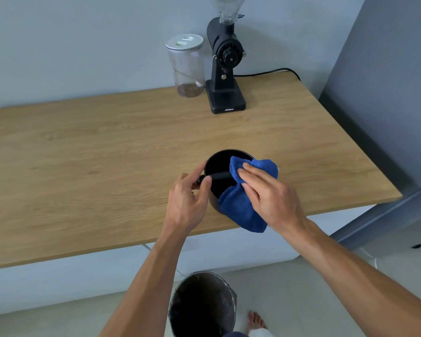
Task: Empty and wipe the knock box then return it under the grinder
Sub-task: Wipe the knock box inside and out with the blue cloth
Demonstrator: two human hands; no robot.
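Note:
A round black knock box (218,164) with a bar across its mouth stands on the wooden counter (107,154), near the front edge. My left hand (188,198) grips its left rim and the bar's end. My right hand (267,193) presses a blue cloth (243,207) over the box's right rim; part of the cloth hangs down the box's near side. The black grinder (225,69) stands at the back of the counter, well behind the box.
A clear lidded jar (186,65) stands left of the grinder, and the grinder's black cord (265,72) runs right along the wall. A bin with a dark liner (202,305) sits on the floor below the counter edge. A grey cabinet (387,93) borders the right.

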